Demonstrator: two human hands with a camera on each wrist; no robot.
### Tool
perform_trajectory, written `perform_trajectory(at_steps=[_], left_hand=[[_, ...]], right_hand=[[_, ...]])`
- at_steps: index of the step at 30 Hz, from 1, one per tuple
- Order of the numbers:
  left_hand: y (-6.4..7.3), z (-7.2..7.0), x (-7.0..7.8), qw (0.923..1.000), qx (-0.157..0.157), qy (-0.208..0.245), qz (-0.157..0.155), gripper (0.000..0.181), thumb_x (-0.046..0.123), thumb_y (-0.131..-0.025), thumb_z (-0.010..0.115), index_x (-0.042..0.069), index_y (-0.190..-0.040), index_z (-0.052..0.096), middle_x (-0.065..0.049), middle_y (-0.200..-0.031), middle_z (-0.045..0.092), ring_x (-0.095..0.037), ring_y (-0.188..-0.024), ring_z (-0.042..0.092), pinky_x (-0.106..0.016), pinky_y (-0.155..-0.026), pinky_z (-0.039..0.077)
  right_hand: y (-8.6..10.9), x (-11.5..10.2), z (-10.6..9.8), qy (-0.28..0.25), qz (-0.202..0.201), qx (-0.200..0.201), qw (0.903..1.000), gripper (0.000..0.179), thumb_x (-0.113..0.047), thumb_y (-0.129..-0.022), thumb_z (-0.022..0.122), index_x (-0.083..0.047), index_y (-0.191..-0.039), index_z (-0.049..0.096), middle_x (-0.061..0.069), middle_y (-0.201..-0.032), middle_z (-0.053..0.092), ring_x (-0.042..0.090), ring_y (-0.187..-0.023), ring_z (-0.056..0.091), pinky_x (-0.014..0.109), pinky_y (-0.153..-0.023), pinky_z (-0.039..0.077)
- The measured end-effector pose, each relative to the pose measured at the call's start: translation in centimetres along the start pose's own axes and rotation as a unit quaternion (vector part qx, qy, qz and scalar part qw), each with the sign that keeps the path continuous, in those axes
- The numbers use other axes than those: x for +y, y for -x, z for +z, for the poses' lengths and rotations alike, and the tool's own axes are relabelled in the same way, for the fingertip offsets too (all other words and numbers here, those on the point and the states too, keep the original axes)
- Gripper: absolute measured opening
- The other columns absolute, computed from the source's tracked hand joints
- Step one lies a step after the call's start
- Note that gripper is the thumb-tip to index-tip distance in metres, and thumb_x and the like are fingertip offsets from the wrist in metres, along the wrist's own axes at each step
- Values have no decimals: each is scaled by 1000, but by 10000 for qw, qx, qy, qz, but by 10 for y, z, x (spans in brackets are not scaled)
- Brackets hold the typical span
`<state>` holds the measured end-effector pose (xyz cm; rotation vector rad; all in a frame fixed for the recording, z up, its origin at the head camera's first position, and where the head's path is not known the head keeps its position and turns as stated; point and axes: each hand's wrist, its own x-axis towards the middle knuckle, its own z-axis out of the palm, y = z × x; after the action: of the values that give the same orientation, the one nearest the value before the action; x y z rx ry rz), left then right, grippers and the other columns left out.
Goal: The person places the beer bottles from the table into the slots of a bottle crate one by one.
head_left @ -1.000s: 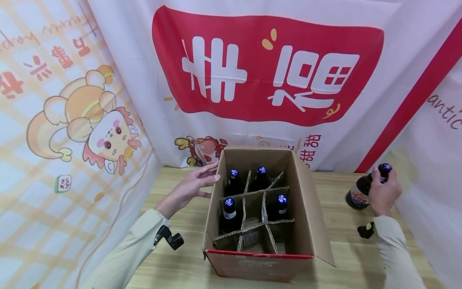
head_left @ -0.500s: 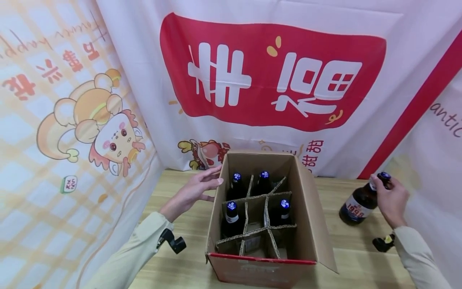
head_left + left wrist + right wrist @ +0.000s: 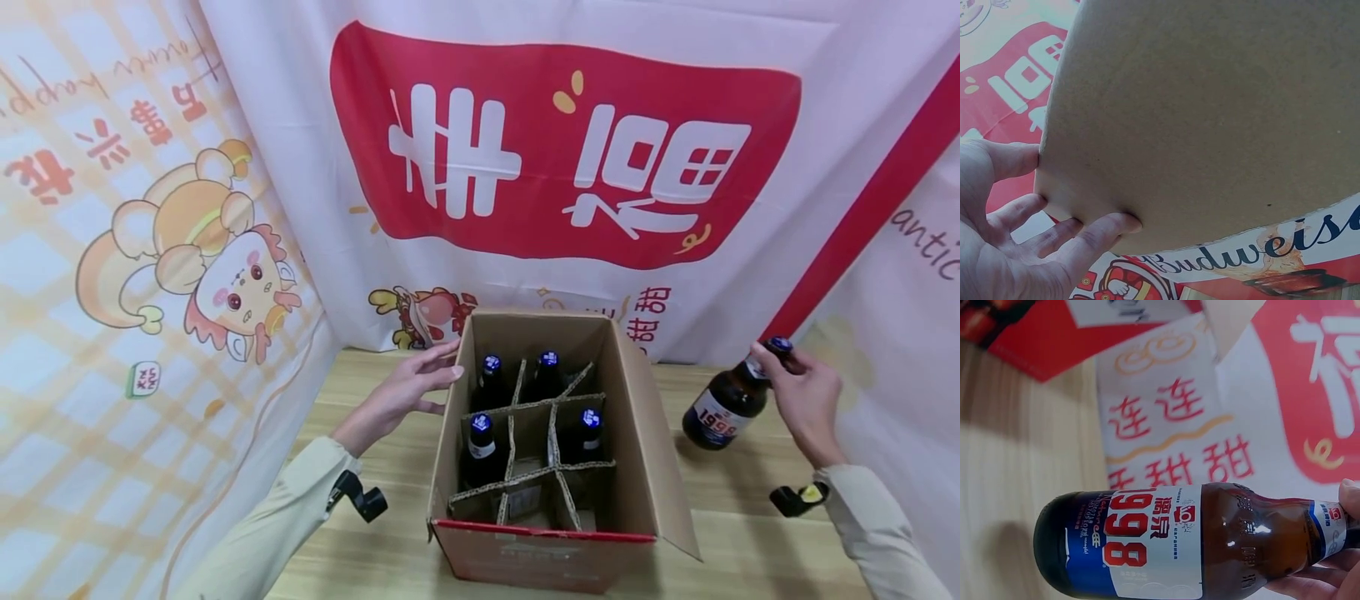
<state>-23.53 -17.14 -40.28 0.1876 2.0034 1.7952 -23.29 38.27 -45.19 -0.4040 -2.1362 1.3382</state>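
Note:
At the right in the head view, my right hand (image 3: 810,400) grips a brown beer bottle (image 3: 723,410) by its neck. The bottle leans with its base toward the box, and its shadow falls on the table below. Its blue and white label with red "1998" shows in the right wrist view, on the bottle body (image 3: 1135,544). My left hand (image 3: 401,392) touches the left side of an open cardboard box (image 3: 637,425). Its fingers (image 3: 1094,240) rest fairly straight against the brown cardboard (image 3: 1210,125). Inside the box, blue-capped bottles (image 3: 480,446) stand in several divider compartments.
Cardboard dividers (image 3: 532,479) split the box into cells; the front ones and a middle one show no bottle. A side flap (image 3: 671,492) sticks out to the right. Printed cloth (image 3: 562,283) hangs behind the wooden table (image 3: 375,533).
My right hand has brought the bottle up off the table and leftward toward the box, tilting it more. The left hand stays at the box's side. The head view has shifted slightly.

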Motion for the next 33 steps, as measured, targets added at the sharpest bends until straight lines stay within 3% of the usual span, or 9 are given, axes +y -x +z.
perform_trajectory(at_steps=[6,12,17,23,33], left_hand=[[-1,0,-2,10000,48,-15,-24,69,29,-104,65,24,-166,33,-14,-170,32,-42,-146,44,-49,-95,61],[0,0,-1,10000,72,32,19,69,27,-104,65,23,-166,33,-14,-169,33,-43,-146,45,-50,-95,61],[-1,0,0,10000,31,-10,37,70,29,-104,65,22,-166,33,-15,-169,32,-44,-146,44,-50,-96,60],[-1,1,-2,10000,57,32,3,69,28,-104,66,24,-165,34,-14,-169,34,-43,-146,45,-50,-95,61],[-1,1,2,9999,18,-134,27,69,28,-105,64,21,-166,33,-15,-169,32,-43,-146,45,-48,-93,62]], right_hand=[[7,-32,2,-208,-223,5,9995,24,-22,-91,84,-3,-105,82,-31,-70,68,-12,-61,59,6,-56,43],[14,-61,2,-197,-503,-124,9985,32,-21,-92,82,4,-112,79,-32,-75,69,-10,-65,59,7,-57,43],[20,-82,-2,-69,-551,-300,9980,35,-25,-94,80,3,-116,78,-31,-80,69,-5,-70,60,6,-61,46],[34,-110,-8,151,-1013,-196,9946,34,-27,-95,80,0,-115,79,-29,-84,68,-2,-72,62,4,-68,50],[48,-152,-12,105,-1641,-132,9863,26,-21,-95,79,-4,-114,79,-21,-87,69,4,-69,58,8,-57,48]])
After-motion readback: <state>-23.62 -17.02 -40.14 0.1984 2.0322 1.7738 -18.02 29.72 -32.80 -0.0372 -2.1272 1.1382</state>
